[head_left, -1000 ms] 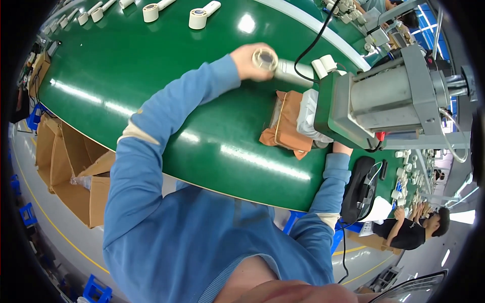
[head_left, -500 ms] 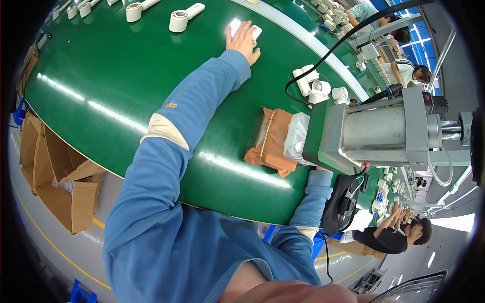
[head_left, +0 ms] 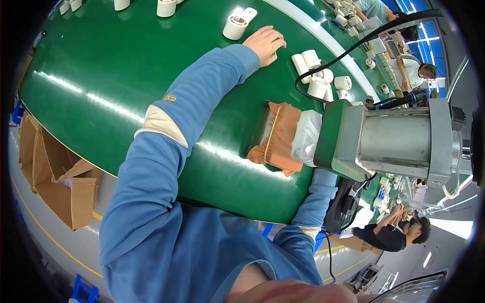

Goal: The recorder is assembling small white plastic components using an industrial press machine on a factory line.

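Observation:
My left hand (head_left: 266,46) is over the green table with its fingers apart and slightly bent, holding nothing. Just beyond it to the left stands a white handheld fan (head_left: 235,27) with a short round head and a flat handle pointing away. To the hand's right lie several white fan parts (head_left: 317,76) in a loose cluster. My right forearm (head_left: 321,189) reaches up beside a metal press (head_left: 396,134), whose body hides the right hand. Left of the press sit a box draped in orange-brown cloth (head_left: 284,136) and a white plastic bag (head_left: 306,137).
More white fans (head_left: 166,7) stand along the far left of the table (head_left: 116,76). A black cable (head_left: 348,43) arcs over the fan parts. Open cardboard boxes (head_left: 60,187) are on the floor at left. Other people (head_left: 389,230) work at benches on the right.
My left hand has come off the white fan and moved right and slightly nearer, leaving the fan standing. The view has shifted a little. My right hand is now fully hidden behind the press.

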`<state>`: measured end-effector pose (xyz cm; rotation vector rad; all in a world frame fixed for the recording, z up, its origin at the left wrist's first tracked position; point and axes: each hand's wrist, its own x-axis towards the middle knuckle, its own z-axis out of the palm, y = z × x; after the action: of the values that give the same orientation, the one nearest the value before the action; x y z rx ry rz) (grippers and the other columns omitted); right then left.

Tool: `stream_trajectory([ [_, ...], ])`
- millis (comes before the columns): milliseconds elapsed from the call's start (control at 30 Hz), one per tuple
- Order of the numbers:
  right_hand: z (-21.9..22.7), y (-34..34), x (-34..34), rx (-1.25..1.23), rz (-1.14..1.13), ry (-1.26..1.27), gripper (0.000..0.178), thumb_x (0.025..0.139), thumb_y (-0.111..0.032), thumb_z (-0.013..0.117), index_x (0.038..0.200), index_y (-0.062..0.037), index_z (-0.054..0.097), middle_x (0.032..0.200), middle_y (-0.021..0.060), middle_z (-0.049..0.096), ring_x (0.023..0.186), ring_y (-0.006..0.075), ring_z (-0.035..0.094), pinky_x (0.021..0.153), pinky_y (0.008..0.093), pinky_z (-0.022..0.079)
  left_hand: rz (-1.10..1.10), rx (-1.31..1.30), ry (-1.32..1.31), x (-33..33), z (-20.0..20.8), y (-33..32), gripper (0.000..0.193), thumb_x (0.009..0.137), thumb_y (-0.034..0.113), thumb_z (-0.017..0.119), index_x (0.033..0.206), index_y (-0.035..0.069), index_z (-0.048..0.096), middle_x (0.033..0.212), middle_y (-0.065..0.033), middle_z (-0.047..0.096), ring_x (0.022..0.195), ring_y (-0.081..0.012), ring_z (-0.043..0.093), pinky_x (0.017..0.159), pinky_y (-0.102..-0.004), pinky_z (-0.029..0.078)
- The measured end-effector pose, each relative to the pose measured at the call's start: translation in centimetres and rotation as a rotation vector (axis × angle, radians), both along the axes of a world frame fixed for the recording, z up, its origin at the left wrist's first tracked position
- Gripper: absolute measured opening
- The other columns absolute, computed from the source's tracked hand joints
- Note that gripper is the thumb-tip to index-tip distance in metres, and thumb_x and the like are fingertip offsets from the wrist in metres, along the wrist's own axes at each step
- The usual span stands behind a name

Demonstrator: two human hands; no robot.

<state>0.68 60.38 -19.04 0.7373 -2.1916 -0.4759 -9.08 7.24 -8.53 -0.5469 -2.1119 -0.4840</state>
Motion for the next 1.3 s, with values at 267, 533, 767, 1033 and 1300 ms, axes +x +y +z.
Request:
stream_trajectory([
  [267,1.1,-2.3,0.7,-0.101,-0.039,-0.079,0.057,0.096,-0.048,0.042,0.142,-0.0138,0.037,0.144,0.0102,0.041,0.132,0.0289,0.037,0.112,0.0482,0.026,-0.074,0.01,-0.133,-0.2,-1.3,0.1,0.031,0.071,0.004,0.062,0.1,0.012,0.057,0.103,-0.003,0.056,0.098,-0.022,0.054,0.1,-0.0341,0.04],
  [533,2.1,-4.2,1.4,-0.202,-0.073,-0.142,0.054,0.096,-0.045,0.043,0.139,-0.0123,0.04,0.141,0.0109,0.044,0.129,0.0294,0.04,0.11,0.0471,0.029,-0.169,-0.11,0.089,0.2,0.3,2.6,0.025,0.079,0.01,0.058,0.103,0.012,0.056,0.112,-0.0047,0.057,0.103,-0.0246,0.054,0.097,-0.0366,0.042],
  [767,3.7,-5.3,1.4,-0.313,-0.071,-0.134,0.052,0.095,-0.042,0.043,0.136,-0.011,0.044,0.138,0.0116,0.046,0.126,0.0298,0.043,0.109,0.0461,0.03,-0.355,-0.387,0.532,-2.4,0.4,10.4,0.023,0.081,0.014,0.054,0.104,0.01,0.055,0.115,-0.0089,0.059,0.104,-0.0256,0.057,0.108,-0.0424,0.032],
  [1033,5.4,-5.4,2.7,-0.436,-0.09,-0.145,0.049,0.095,-0.039,0.045,0.133,-0.0096,0.048,0.136,0.0123,0.049,0.123,0.0303,0.046,0.107,0.045,0.033,-0.015,-0.457,-0.293,2.6,10.0,5.3,0.04,0.068,0.016,0.069,0.104,0.009,0.052,0.089,-0.0133,0.066,0.08,-0.0304,0.062,0.095,-0.0401,0.043],
  [1300,7.5,-6.8,1.7,-0.57,-0.077,-0.304,0.046,0.094,-0.036,0.046,0.13,-0.0081,0.051,0.133,0.0131,0.052,0.12,0.0309,0.049,0.106,0.0438,0.035,-0.197,0.558,-0.647,20.0,7.7,-6.4,0.059,0.061,0.008,0.073,0.115,0.008,0.05,0.1,-0.0086,0.063,0.088,-0.0225,0.062,0.081,-0.0306,0.05],
])
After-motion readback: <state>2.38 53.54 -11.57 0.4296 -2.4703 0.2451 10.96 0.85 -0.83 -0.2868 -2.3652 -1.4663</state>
